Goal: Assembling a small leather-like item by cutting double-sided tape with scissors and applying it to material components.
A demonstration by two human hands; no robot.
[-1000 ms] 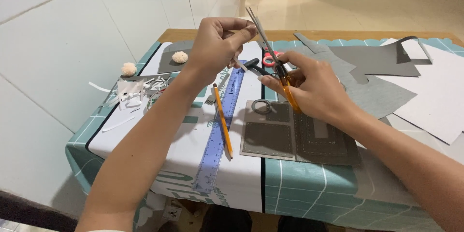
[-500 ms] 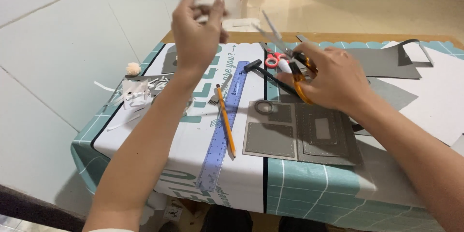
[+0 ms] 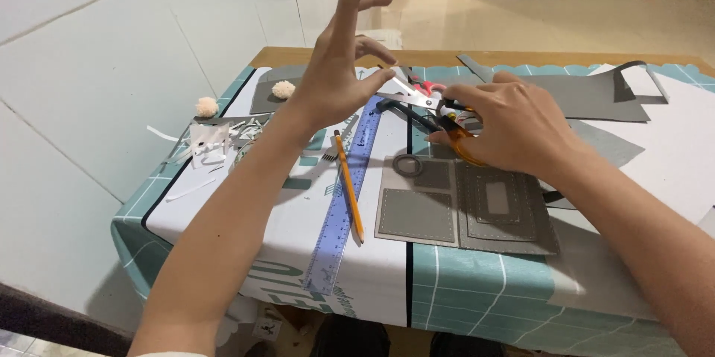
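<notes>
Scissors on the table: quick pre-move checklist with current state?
1. Right hand on the scissors at their orange handle: ok.
2. Left hand clear of the blades: not ok, its fingers spread just above the tip.
3. Left hand holding nothing: ok, open.
4. Pencil and blue ruler lie flat, away from the scissors: ok.
5. Grey stitched pieces flat on the tablecloth: ok.
6. Scissors open or closed: cannot tell.
</notes>
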